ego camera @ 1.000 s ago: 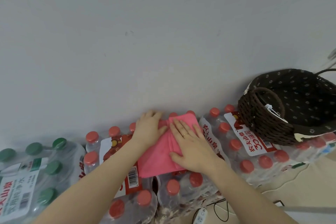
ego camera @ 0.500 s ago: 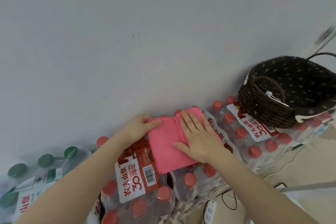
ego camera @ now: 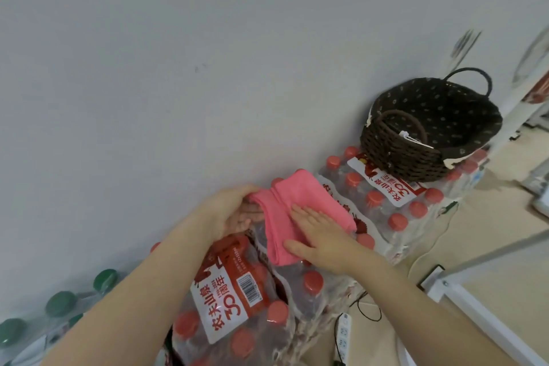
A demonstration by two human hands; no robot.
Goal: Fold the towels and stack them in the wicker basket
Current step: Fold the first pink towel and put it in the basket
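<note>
Left hand (ego camera: 234, 211) fingers (ego camera: 248, 212) partly hidden under pink towel (ego camera: 300, 202).

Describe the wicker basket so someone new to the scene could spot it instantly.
Along the grey wall runs a row of shrink-wrapped bottle packs. The wicker basket sits on the right-end, red-capped pack, right of the pink towel. It is the only dark brown woven thing, round, with loop handles and a spotted fabric lining.

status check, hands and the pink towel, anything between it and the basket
Left hand grips the pink towel at its left end. Right hand flat on top, pressing. Wicker basket to the right, no towel visible inside, path open over the water bottle packs.
</note>
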